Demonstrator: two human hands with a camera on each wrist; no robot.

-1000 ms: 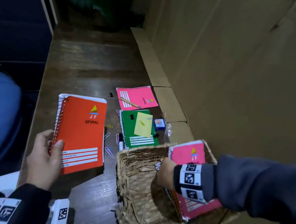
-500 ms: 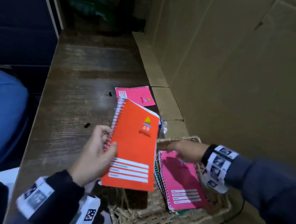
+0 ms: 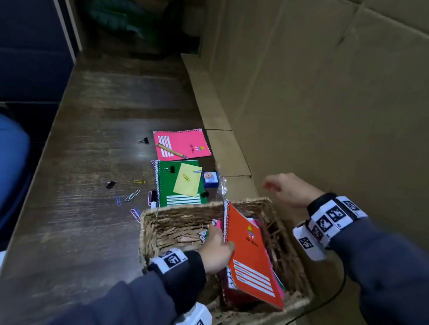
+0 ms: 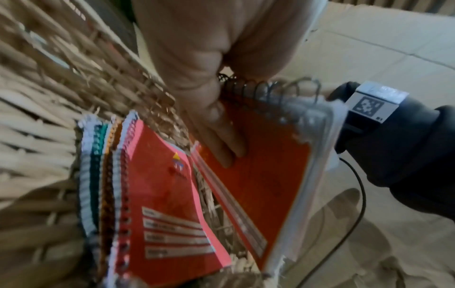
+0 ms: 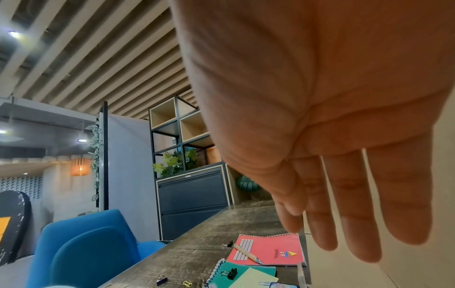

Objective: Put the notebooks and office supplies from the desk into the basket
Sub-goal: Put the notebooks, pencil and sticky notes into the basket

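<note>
Dark wood grain ran the length of the bench (image 3: 99, 151), hemmed on its far side by a wall of brown cardboard (image 3: 343, 122). Taking the wicker basket (image 3: 148, 234) as the landmark, loose paper clips (image 3: 132, 195) and a black binder clip (image 3: 110, 184) lay out to its left and a little beyond it. Just beyond its far rim lay the green notebook (image 3: 179, 185) with a yellow sticky note on it, and beyond that the pink notebook (image 3: 182, 143) with a pen across its cover. Inside the basket, the left hand (image 3: 216, 251) gripped the orange notebook (image 3: 251, 255) at its wire spine, thumb on the front, fingers (image 4: 221, 140) flat against the back cover. The notebook stood tilted on edge, its long axis running from the far rim to the near corner, leaning beside other notebooks already stacked upright there. Its cover was glossy orange with white ruled lines and a small logo. Past the basket's far right corner, the right hand (image 3: 288, 189) hung empty, fingers loosely extended; judging by position, it was the nearer one to the green notebook.
</note>
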